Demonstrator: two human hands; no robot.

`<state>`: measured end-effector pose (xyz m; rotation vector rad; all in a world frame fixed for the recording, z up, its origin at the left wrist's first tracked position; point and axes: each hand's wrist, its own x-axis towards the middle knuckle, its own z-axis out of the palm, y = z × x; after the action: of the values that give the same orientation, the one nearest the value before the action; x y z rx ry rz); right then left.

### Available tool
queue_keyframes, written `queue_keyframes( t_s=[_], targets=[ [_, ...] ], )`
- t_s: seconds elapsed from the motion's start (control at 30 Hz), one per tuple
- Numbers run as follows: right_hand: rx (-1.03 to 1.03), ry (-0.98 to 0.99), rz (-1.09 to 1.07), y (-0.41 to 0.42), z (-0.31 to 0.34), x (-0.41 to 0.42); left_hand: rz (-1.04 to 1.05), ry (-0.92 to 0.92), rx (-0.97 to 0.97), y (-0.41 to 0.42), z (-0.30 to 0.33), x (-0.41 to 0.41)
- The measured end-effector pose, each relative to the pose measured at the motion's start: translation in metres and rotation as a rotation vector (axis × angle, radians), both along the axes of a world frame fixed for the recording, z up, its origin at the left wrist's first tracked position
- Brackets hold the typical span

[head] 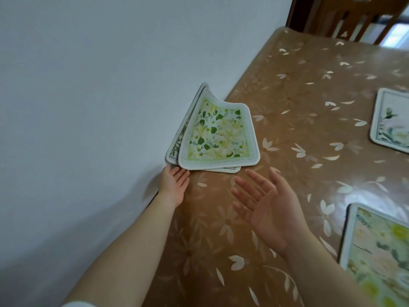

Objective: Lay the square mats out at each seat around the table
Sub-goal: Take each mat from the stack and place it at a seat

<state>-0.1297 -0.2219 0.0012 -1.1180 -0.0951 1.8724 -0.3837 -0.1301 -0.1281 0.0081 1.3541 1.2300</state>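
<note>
Soft, floppy cloth mats (215, 138) sit stacked at the table's (309, 103) wall-side edge, their far sides curling up against the wall (88, 85). Left hand (173, 183), fingers straight and together, touches the stack's near corner; right hand (265, 202) hovers spread, empty. Light and limp: best pinched at that near edge.

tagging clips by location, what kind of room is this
Probably a home dining room: a table under a brown flowered cover stands against a plain wall, floral place mats lie on it, and a wooden chair stands at its far end.
</note>
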Motion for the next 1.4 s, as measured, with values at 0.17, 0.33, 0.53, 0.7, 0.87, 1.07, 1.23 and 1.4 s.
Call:
queue_keyframes(
  t_s=[0.17,0.33,0.53,0.7,0.87,1.07,1.23,1.4],
  targets=[
    [-0.024,-0.004,0.001,-0.005,-0.001,-0.007,-0.026,0.136,-0.021,0.007,0.000,0.005],
    [-0.023,-0.006,-0.003,-0.013,0.002,-0.008,0.020,0.303,-0.063,0.011,0.001,0.006],
    [-0.019,-0.042,-0.015,-0.025,0.006,-0.001,0.012,0.287,-0.064,0.000,0.004,0.006],
    [-0.029,-0.088,-0.003,-0.047,0.002,0.001,0.019,0.212,-0.082,-0.049,0.000,0.015],
    [-0.090,-0.123,-0.002,-0.079,-0.012,0.008,0.018,0.164,-0.160,-0.136,-0.009,0.017],
    [-0.237,-0.169,0.001,-0.128,-0.047,0.024,-0.046,0.158,-0.281,-0.239,-0.008,-0.007],
    [-0.304,-0.178,0.015,-0.157,-0.071,0.032,-0.234,0.268,-0.351,-0.281,-0.008,-0.022],
    [-0.308,-0.265,0.026,-0.156,-0.082,0.044,-0.299,0.467,-0.289,-0.257,-0.004,-0.036]
  ],
)
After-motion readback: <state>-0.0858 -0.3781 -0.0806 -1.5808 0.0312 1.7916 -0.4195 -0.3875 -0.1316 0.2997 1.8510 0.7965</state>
